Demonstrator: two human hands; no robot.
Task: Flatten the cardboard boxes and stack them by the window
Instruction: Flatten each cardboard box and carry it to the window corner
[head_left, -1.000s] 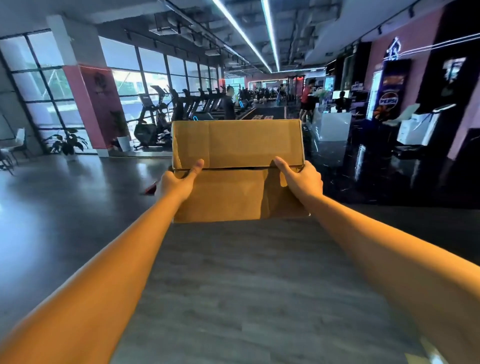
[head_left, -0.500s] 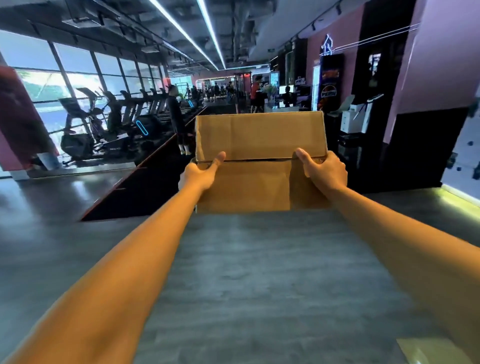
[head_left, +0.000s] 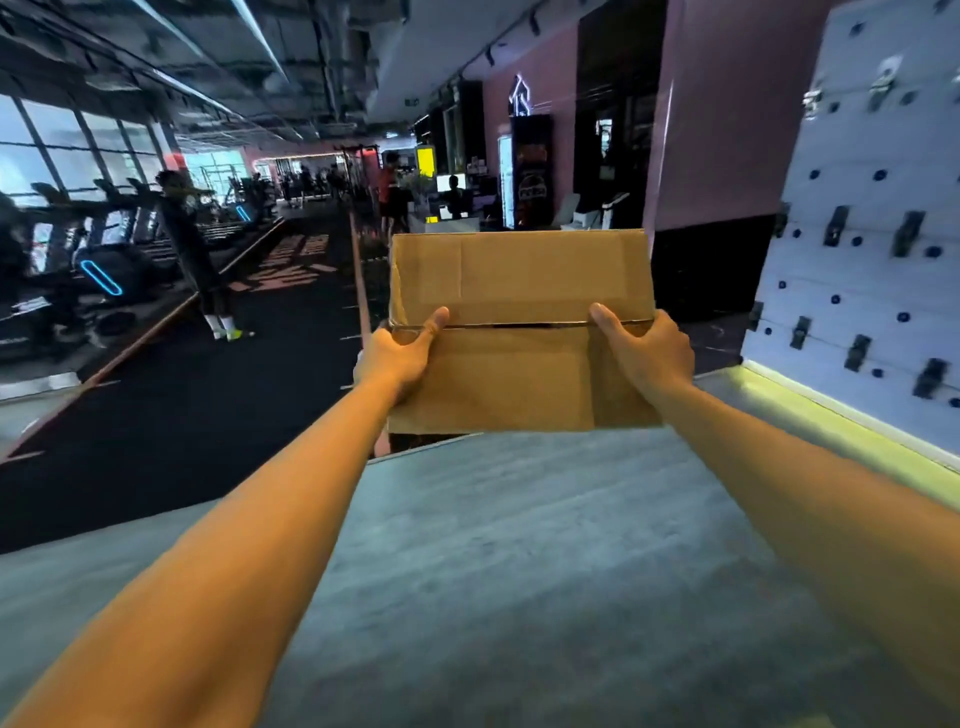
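Cardboard box (head_left: 519, 332) held between left hand (head_left: 395, 356) and right hand (head_left: 647, 353), both clamped on its sides.

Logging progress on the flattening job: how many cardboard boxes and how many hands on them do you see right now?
Cardboard box: 1, held up in the air, not yet stacked.
Hands: 2, left hand and right hand, one gripping each side of the box.
Total: 3

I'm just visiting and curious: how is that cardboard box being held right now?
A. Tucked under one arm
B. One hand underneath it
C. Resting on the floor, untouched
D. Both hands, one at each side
D: the left hand and right hand each grip a side of the cardboard box, held up in front of the person.
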